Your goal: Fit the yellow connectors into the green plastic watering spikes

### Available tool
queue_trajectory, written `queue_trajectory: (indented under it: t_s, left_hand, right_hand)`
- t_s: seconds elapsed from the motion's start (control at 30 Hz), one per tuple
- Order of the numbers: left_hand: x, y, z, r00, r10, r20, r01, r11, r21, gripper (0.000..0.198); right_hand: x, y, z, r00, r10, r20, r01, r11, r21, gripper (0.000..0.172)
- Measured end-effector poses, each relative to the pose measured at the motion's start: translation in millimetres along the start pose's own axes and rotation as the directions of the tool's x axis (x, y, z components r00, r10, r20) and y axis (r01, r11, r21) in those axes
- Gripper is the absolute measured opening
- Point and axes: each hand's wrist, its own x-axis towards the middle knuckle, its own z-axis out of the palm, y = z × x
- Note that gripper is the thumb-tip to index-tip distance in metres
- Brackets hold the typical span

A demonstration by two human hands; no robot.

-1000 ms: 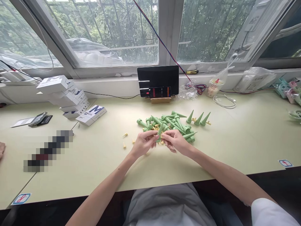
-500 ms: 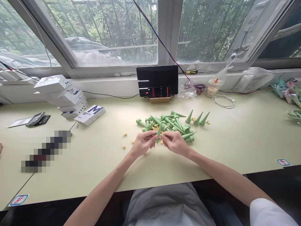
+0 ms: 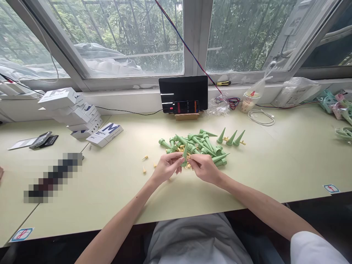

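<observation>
The table [image 3: 115,198] (pale yellow) carries green spikes [image 3: 202,143], white boxes [image 3: 82,119].

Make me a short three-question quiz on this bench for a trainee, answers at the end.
1. The left hand holds: A) a pointed green plastic cone; B) a clear plastic bag; C) a black phone.
2. True or false: the coiled white cable lies on top of the stacked white cardboard boxes.
3. Fill in: right of the heap of green cones, ___ standing green cones are visible.

Key: 1. A; 2. False; 3. three
</observation>
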Motion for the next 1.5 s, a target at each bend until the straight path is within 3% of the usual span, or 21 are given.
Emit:
queue_trajectory:
  t_s: [0.2,0.9,1.2,1.5]
  left_hand:
    - [0,-3,-0.9,1.000,-0.004,-0.009,0.004,1.000,0.009,0.028]
    - [0,-4,-0.8,1.000,-0.003,-0.003,0.003,1.000,0.011,0.028]
    - [3,4,-1.1,1.000,-0.024,-0.011,0.024,0.999,0.033,0.032]
    - [3,7,-2.3,0.993,-0.116,-0.026,0.119,0.985,0.122,0.035]
  right_hand:
    - [3,-6,-4,0.984,0.167,0.055,-0.174,0.970,0.169,0.034]
    - [4,-9,-6,0.967,0.239,0.086,-0.253,0.935,0.250,0.040]
    - [6,-8,-6,0.932,0.349,0.100,-0.361,0.869,0.339,0.041]
    - [5,1,-6,0.920,0.364,-0.146,-0.311,0.904,0.294,0.037]
